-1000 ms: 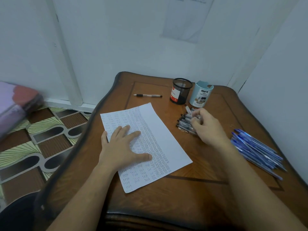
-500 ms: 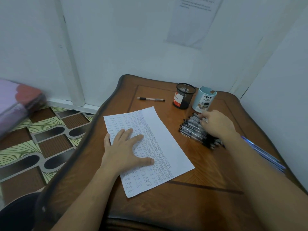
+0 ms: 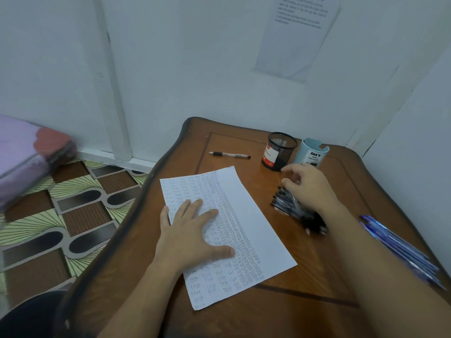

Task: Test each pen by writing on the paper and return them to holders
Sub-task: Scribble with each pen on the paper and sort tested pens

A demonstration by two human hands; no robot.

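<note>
On wooden bench [image 3: 317,308]: 1 paper sheet [image 3: 256,215], centre-left, filled w/ rows of handwritten "test"; L hand [image 3: 192,230] lies flat on it, fingers spread. R hand [image 3: 310,189] over heap of black pens [image 3: 285,203] (no. uncountable); grip can't be told. 1 lone pen [image 3: 229,155] near far edge. 2 holders: black mesh cup [image 3: 278,152], red label illegible; pale-blue cup [image 3: 311,153] marked "DIY". Blue pens [image 3: 400,247] far right, several.

A: What stands around the brown wooden worktop [image 3: 280,318]?
B: White walls [image 3: 195,69], a printed sheet [image 3: 292,40] stuck on one — and a floor [image 3: 80,215] patterned brown and green, a pink bundle [image 3: 22,152] at left.
</note>
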